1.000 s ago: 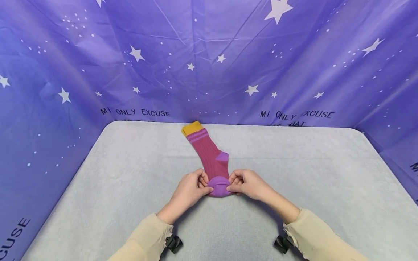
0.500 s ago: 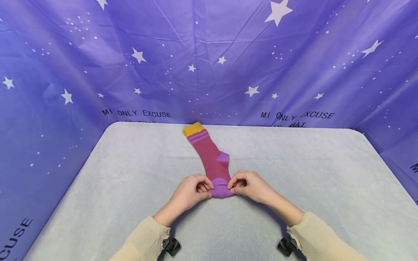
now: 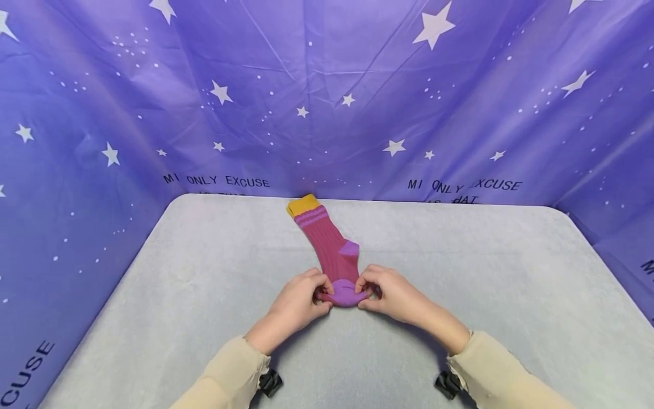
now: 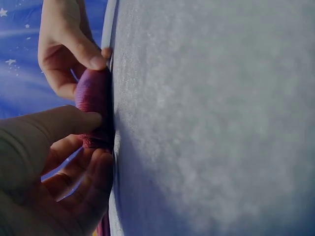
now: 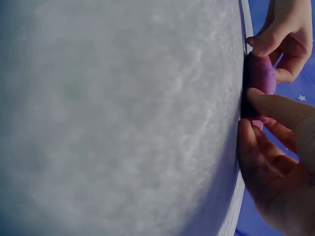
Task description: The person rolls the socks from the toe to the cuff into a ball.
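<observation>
Left hand (image 3: 301, 301) and right hand (image 3: 390, 292) each pinch one side of a maroon ribbed-knit sock (image 3: 327, 244), thumb on the near side, fingers curled over the far one. Between them is the sock's purple toe (image 3: 346, 291), bunched into a rounded fold; the rest of the sock stretches away from the hands, past its purple heel patch (image 3: 349, 248), to a mustard-yellow cuff (image 3: 303, 204) under two purple stripes. That cuff lies at the table's far edge, left of the middle of that edge, and the heel patch points toward the right edge.

Loose beige sleeves (image 3: 219, 375) cover the forearms, with a small black device (image 3: 271, 383) below each cuff opening. Under everything spreads a pale grey, cloth-textured table (image 3: 225, 250) with rounded far corners. Beyond its far edge and along both sides hangs a creased violet-blue curtain (image 3: 327, 74) printed with white stars (image 3: 434, 25), dots and black lettering (image 3: 230, 182).

The table's near edge and the upper sleeves are cut off by the head view. A lower line of lettering is partly hidden behind the table's far edge. Both wrist views are dim, the tabletop blurred, and some fingertips are hidden by the fold.
</observation>
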The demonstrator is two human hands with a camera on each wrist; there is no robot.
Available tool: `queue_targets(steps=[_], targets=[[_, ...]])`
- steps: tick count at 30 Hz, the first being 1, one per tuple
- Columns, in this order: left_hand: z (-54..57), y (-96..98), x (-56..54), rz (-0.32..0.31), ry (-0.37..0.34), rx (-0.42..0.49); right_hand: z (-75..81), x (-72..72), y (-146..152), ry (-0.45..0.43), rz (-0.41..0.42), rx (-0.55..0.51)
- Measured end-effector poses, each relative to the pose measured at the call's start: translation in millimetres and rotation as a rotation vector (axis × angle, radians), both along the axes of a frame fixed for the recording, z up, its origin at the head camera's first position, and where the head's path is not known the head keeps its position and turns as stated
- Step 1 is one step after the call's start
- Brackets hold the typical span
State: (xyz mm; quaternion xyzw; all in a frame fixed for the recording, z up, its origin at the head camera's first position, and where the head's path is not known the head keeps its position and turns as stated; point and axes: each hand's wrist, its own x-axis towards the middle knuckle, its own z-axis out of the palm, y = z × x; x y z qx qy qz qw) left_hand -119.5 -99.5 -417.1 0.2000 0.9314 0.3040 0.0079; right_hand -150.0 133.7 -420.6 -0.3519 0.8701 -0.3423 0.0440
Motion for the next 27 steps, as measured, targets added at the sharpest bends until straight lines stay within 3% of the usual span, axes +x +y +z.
queue_targets(steps=[4, 9, 13, 17, 20, 27], targets=[[0.7, -3.4, 0.5, 0.029, -0.015, 0.092, -2.5, 0.3, 1.6, -0.007, -0.001, -0.122], [4.1, -8.2, 0.8, 0.066, -0.107, 0.277, -0.8, 2.2, 2.8, -0.172, -0.054, -0.263], [4.9, -11.7, 1.0, 0.072, -0.162, 0.386, 2.1, 3.6, 2.3, -0.305, -0.095, -0.303], [0.6, -15.2, -0.4, 0.078, -0.235, 0.475, 1.8, 3.6, 0.3, -0.378, -0.12, -0.331], [-3.5, -17.7, -3.2, 0.101, -0.279, 0.501, 0.1, 1.8, -1.5, -0.404, -0.15, -0.32], [-4.5, -19.3, -12.4, 0.178, -0.373, 0.461, -0.5, -6.5, -6.2, -0.487, -0.21, -0.287]])
